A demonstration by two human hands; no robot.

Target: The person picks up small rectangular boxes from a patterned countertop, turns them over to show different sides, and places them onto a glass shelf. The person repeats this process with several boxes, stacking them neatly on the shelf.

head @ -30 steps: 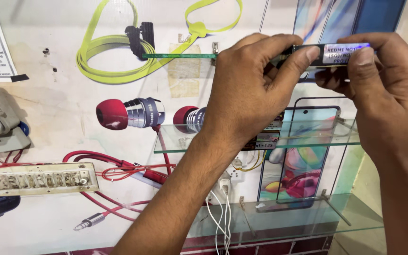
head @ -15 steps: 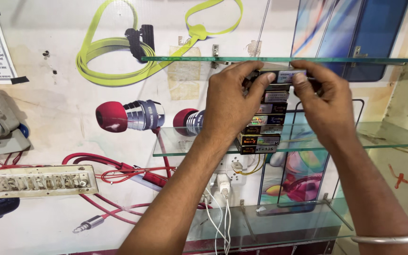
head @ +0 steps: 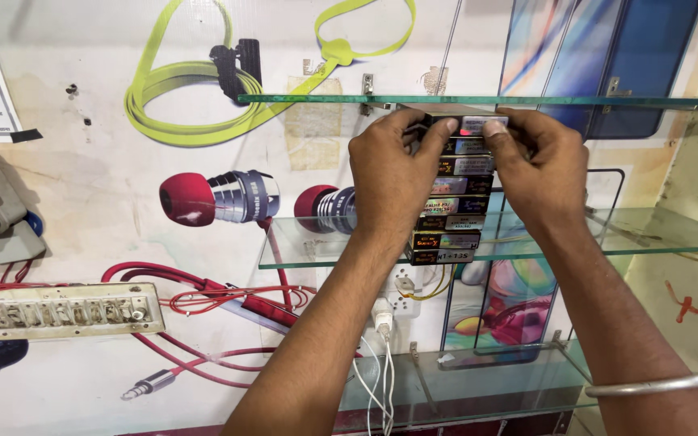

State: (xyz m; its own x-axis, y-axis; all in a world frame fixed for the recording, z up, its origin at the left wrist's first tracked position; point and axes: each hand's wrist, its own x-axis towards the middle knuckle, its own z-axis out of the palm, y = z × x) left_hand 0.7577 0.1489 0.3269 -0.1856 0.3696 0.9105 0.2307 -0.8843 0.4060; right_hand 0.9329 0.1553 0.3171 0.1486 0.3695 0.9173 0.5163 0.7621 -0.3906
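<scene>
1. Head view: our left hand (head: pixel 393 173) and right hand (head: pixel 539 169) pinch the top small box (head: pixel 472 125) from its 9 and 3 o'clock ends, fingers curled tight.
2. It sits atop a stack of boxes (head: pixel 450 206) on the middle glass shelf (head: pixel 648 234), just under the upper glass shelf (head: pixel 300 99).
3. We count about seven boxes, three shelves, two hands.
4. Half a second ago, both hands sat slightly lower.
</scene>
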